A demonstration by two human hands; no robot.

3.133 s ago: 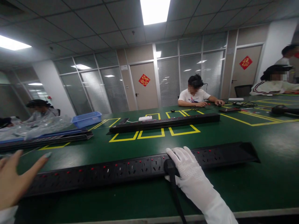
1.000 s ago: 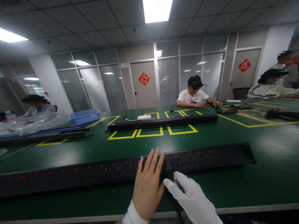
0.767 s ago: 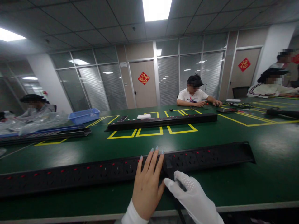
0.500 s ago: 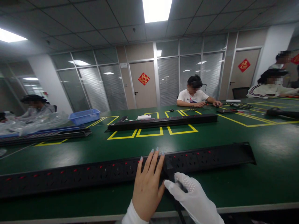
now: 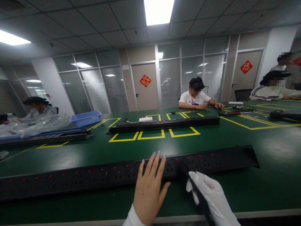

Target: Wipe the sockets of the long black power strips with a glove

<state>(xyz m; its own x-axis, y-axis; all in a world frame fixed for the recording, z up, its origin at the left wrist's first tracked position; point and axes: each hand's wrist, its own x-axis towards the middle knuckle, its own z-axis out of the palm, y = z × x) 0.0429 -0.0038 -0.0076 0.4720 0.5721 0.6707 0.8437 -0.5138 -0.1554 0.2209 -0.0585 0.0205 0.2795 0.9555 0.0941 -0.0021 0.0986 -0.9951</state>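
Note:
A long black power strip [image 5: 77, 180] with a row of sockets and small red lights lies across the near side of the green table. My bare left hand [image 5: 151, 183] rests flat on its middle, fingers spread and holding nothing. In a white glove, my right hand [image 5: 213, 191] is closed around a black plug [image 5: 184, 169] at the strip's front edge, just right of my left hand. From the plug, a thick black cable [image 5: 203, 204] runs down past the glove. How far the plug sits in a socket is too dark to tell.
A second black power strip [image 5: 164, 125] lies farther back, with a white adapter [image 5: 145, 119] behind it. At left are a blue basket [image 5: 86, 119], clear plastic bags [image 5: 47, 125] and stacked dark rails [image 5: 70, 136]. A person [image 5: 196, 95] sits across the table; others are at both sides.
My right hand has shifted right along the strip with the plug and cable, away from my left thumb. My left hand stays on the strip, its thumb now more outstretched.

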